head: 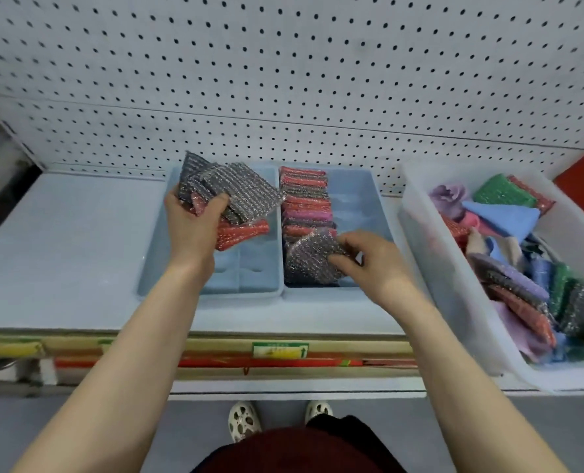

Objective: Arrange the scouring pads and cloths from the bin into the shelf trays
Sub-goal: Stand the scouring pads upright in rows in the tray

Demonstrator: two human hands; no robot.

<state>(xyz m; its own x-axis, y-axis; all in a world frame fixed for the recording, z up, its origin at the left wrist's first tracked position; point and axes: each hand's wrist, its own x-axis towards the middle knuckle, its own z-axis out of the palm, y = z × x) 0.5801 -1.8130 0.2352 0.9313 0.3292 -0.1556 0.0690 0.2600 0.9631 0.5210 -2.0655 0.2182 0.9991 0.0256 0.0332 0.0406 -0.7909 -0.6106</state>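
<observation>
Two pale blue shelf trays stand side by side on the shelf. Over the left tray my left hand grips a fanned stack of grey glittery scouring pads, with a red pad at the bottom of the stack. The right tray holds a row of red and pink pads standing on edge along its left side. At that row's near end my right hand pinches a grey glittery pad. A translucent white bin at the right holds several mixed pads and cloths.
A white pegboard wall rises right behind the trays. The shelf's front edge carries price labels. Bare shelf surface lies left of the trays. My feet in white shoes stand on the grey floor below.
</observation>
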